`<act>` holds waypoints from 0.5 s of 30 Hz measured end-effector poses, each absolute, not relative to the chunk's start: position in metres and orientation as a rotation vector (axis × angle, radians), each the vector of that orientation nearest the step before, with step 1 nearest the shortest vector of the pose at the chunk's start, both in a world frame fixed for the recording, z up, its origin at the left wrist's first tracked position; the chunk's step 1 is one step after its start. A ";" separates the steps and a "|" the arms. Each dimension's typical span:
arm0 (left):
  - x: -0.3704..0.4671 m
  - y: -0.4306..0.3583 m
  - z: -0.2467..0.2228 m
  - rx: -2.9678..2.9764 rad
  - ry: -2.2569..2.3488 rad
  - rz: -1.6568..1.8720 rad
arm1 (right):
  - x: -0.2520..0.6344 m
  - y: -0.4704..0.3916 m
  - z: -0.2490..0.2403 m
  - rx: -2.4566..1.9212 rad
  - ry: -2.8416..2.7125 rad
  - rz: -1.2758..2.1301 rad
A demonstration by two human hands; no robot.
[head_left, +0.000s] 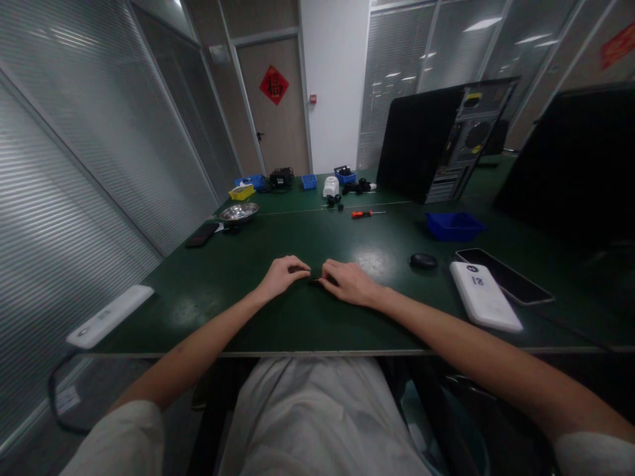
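Two bare hands work over a green table (297, 235). A small dark piece (314, 281) lies between their fingertips, near the table's front edge, its details too small to read. The left hand (278, 276) is loosely curled, thumb and forefinger nearly meeting; the right hand (351, 282) is bent into a pinch beside the piece. Whether either grips it cannot be told. Handling appears under way; what is finished or left is unclear. A screwdriver (362, 214) lies beyond, well apart from both hands.
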State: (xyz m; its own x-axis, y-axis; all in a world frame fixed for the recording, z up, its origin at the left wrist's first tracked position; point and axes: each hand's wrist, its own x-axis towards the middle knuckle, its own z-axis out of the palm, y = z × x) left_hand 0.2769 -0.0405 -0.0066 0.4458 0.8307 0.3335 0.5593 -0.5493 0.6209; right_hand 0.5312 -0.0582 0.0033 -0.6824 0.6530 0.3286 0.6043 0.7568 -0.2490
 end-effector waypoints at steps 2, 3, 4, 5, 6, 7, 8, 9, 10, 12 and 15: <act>0.274 -0.035 -0.008 2.337 1.190 0.820 | 0.532 -0.058 0.004 -0.957 -2.546 0.177; 0.273 -0.034 -0.008 2.357 1.192 0.801 | 0.533 -0.058 0.004 -0.956 -2.540 0.181; 0.273 -0.035 -0.008 2.370 1.194 0.790 | 0.533 -0.057 0.005 -0.956 -2.533 0.183; 0.273 -0.037 -0.007 2.379 1.195 0.790 | 0.534 -0.057 0.005 -0.955 -2.525 0.186; 0.274 -0.040 -0.005 2.386 1.191 0.802 | 0.535 -0.056 0.005 -0.956 -2.517 0.188; 0.275 -0.044 -0.003 2.394 1.178 0.820 | 0.535 -0.055 0.005 -0.958 -2.506 0.189; 0.276 -0.049 0.000 2.405 1.151 0.836 | 0.536 -0.055 0.005 -0.959 -2.495 0.191; 0.278 -0.054 0.002 2.417 1.112 0.845 | 0.537 -0.054 0.006 -0.959 -2.485 0.194; 0.280 -0.058 0.005 2.429 1.066 0.843 | 0.537 -0.054 0.006 -0.957 -2.477 0.198; 0.283 -0.064 0.008 2.445 0.991 0.807 | 0.538 -0.053 0.006 -0.953 -2.466 0.201; 0.282 -0.064 0.009 2.446 0.988 0.751 | 0.538 -0.053 0.007 -0.953 -2.456 0.194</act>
